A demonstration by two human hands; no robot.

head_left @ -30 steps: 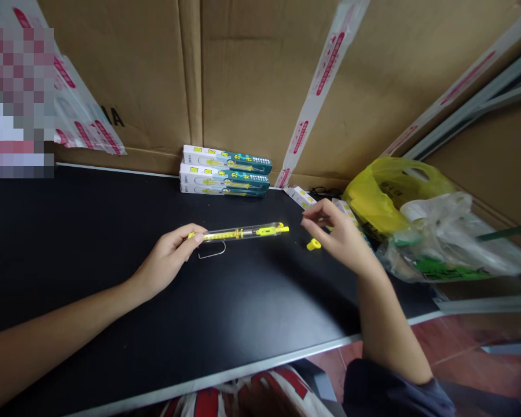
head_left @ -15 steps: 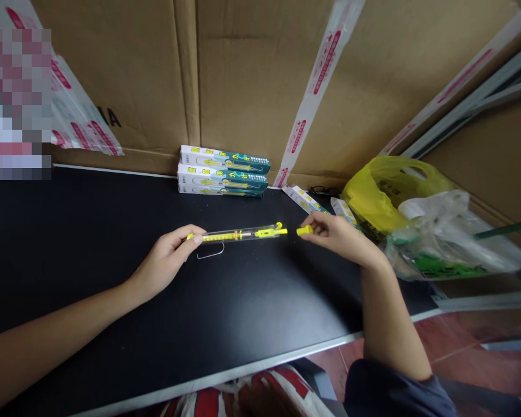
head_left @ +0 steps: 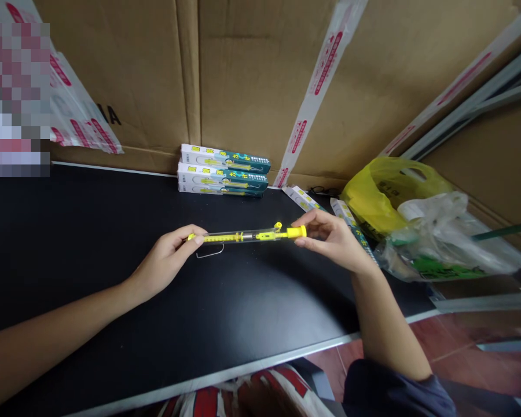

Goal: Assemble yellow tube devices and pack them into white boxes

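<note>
— Holding that clear tube (head_left: 243, 236) at both ends, is that it?

— Yes. The left hand (head_left: 167, 259) is closed round its left end, fingers pinching it, and the right hand (head_left: 336, 240) pinches the yellow cap (head_left: 296, 232) against the tube's right tip. The tube lies level, just above the black bench (head_left: 91, 231), with a wire hook (head_left: 211, 251) hanging under it near the left hand.

— What's behind?

— A stack of boxes (head_left: 223, 171) against the cardboard wall (head_left: 243, 75), well apart from the hands. More loose boxes (head_left: 304, 198) lie near the right hand, and a yellow bag (head_left: 386, 194) beside a clear bag (head_left: 443, 237) at the bench's right edge.
</note>
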